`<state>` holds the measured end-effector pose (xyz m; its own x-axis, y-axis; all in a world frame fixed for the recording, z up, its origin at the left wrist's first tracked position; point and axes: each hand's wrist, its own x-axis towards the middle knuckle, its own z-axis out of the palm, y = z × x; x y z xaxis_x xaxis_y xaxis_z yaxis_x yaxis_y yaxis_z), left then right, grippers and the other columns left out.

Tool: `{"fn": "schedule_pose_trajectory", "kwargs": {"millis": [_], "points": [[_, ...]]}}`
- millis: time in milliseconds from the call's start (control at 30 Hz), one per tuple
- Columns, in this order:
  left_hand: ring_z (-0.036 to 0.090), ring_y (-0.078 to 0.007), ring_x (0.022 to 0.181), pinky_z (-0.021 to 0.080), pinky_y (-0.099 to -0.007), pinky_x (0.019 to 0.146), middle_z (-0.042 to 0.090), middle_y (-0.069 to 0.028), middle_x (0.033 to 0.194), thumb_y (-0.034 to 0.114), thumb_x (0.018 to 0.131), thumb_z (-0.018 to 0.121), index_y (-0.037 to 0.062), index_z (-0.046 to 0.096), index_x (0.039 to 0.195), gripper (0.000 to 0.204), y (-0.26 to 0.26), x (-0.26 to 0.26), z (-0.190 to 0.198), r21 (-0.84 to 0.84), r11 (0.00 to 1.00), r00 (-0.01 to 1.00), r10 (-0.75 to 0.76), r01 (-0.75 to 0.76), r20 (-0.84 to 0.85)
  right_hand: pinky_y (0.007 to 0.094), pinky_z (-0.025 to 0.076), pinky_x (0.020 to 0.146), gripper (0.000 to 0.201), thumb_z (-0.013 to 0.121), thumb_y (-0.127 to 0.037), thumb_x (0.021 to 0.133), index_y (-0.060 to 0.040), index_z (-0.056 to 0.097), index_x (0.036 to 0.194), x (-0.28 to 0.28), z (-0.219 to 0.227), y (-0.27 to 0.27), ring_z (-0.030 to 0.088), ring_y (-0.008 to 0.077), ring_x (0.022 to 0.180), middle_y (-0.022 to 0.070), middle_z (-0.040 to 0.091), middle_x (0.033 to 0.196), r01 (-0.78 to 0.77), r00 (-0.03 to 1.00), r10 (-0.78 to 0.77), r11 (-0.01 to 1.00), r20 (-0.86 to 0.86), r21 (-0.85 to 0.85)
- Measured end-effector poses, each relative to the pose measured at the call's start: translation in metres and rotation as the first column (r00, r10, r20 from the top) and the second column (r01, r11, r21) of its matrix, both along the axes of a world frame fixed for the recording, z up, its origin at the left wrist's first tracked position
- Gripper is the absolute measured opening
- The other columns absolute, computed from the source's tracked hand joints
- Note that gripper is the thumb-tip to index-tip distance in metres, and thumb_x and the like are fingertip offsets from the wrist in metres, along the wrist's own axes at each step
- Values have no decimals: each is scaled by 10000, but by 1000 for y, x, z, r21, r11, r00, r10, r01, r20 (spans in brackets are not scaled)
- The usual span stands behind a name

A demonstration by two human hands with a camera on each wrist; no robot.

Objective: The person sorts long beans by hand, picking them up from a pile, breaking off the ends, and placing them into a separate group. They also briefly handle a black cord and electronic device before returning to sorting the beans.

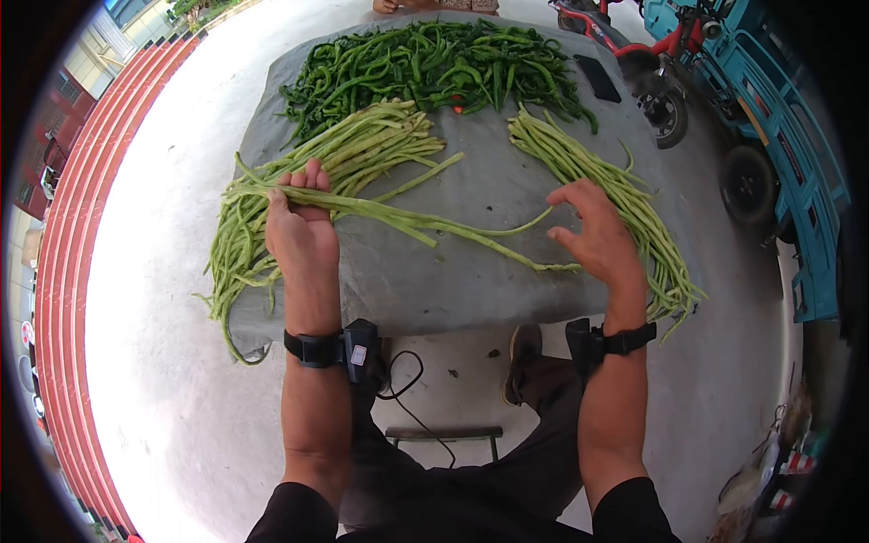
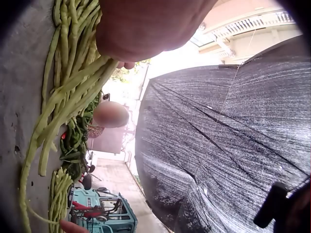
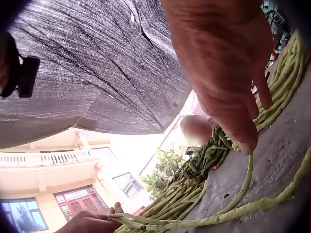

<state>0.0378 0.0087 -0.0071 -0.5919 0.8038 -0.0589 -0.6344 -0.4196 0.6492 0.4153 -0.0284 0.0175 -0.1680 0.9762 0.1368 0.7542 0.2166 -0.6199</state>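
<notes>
My left hand (image 1: 306, 222) grips several long green beans (image 1: 389, 214) near one end, thumb over them, beside the large left bean pile (image 1: 362, 145). Their other ends trail right across the cloth. My right hand (image 1: 597, 233) is beside the smaller right bean pile (image 1: 593, 163), thumb and fingers apart and bent. One thin bean tip reaches its fingertips; in the right wrist view the right hand (image 3: 223, 73) has that curved bean (image 3: 247, 182) at a fingertip, and whether it is pinched is unclear. The left wrist view shows the held beans (image 2: 73, 99) hanging below the left hand (image 2: 150, 24).
Green peppers (image 1: 434, 68) are heaped at the far side of the grey cloth (image 1: 407, 290), with a dark phone (image 1: 597, 79) to their right. Another person's hands (image 1: 407, 5) show at the far edge. A teal and red three-wheeler (image 1: 769, 127) stands at right, red steps (image 1: 90, 226) at left.
</notes>
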Motion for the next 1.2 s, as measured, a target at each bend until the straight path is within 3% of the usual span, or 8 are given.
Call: {"fn": "schedule_pose_trajectory", "kwargs": {"millis": [200, 300, 400, 600, 800, 900, 1100, 1200], "points": [[595, -435, 1326, 539, -531, 1131, 513, -278, 1398, 261, 1184, 304, -105, 417, 1401, 441, 1, -3, 0, -10, 1000, 1000, 0, 1, 15, 452, 468, 1067, 418, 847, -18, 770, -66, 677, 1149, -6, -16, -1, 539, 354, 1284, 102, 604, 1280, 46, 966, -102, 971, 236, 233], [598, -433, 1322, 541, -530, 1127, 517, -275, 1389, 261, 1185, 302, -102, 423, 1390, 435, 2, -4, -2, -8, 1000, 1000, -7, 7, 25, 459, 474, 1064, 412, 840, -16, 782, -68, 677, 1156, -14, -10, 0, 548, 363, 1266, 117, 605, 1296, 41, 966, -124, 940, 225, 340], [602, -429, 1319, 545, -528, 1121, 527, -272, 1374, 260, 1185, 300, -98, 430, 1381, 429, 2, -4, -3, -7, 1000, 999, -8, 8, 35, 459, 480, 1053, 403, 828, -34, 805, -63, 673, 1176, -28, -8, 1, 559, 370, 1254, 133, 614, 1299, -47, 999, 46, 977, 7, 210], [604, -427, 1320, 551, -521, 1102, 542, -266, 1354, 262, 1186, 297, -89, 446, 1364, 420, 0, 0, 1, -16, 1000, 1000, 1, 0, 24, 455, 474, 1077, 394, 799, -84, 844, -32, 656, 1207, -70, -24, 1, 586, 376, 1256, 150, 642, 1279, -224, 963, 248, 954, -107, 201], [612, -417, 1306, 554, -513, 1086, 556, -235, 1312, 264, 1186, 315, -79, 468, 1346, 408, -2, 0, -1, -19, 1000, 999, -8, 9, 34, 457, 458, 1093, 397, 793, -96, 849, -49, 647, 1215, -83, -48, 3, 548, 361, 1257, 130, 619, 1232, -232, 972, 226, 964, 60, 129], [624, -405, 1280, 559, -508, 1075, 571, -213, 1267, 263, 1185, 333, -73, 481, 1329, 395, -3, -4, -1, -30, 1000, 999, -6, 8, 51, 459, 455, 1041, 320, 796, -86, 827, -71, 639, 1105, -81, -47, 5, 552, 343, 1175, 105, 592, 1141, -226, 966, 209, 969, 155, 98], [645, -377, 1217, 572, -501, 1047, 590, -194, 1216, 264, 1182, 351, -62, 495, 1296, 374, -1, -6, -6, -16, 1000, 998, -15, 16, 68, 468, 388, 1000, 270, 807, -82, 809, -111, 590, 968, -74, -49, 6, 534, 310, 1137, 73, 551, 1035, -210, 958, 204, 978, 201, 12], [646, -374, 1206, 574, -501, 1044, 589, -193, 1216, 266, 1183, 350, -61, 494, 1296, 375, -1, -6, -7, -3, 1000, 996, -21, 21, 83, 474, 426, 943, 253, 798, -94, 827, -92, 583, 961, -68, -48, 7, 572, 329, 1060, 96, 578, 960, -232, 956, 215, 971, 200, 65]]}}
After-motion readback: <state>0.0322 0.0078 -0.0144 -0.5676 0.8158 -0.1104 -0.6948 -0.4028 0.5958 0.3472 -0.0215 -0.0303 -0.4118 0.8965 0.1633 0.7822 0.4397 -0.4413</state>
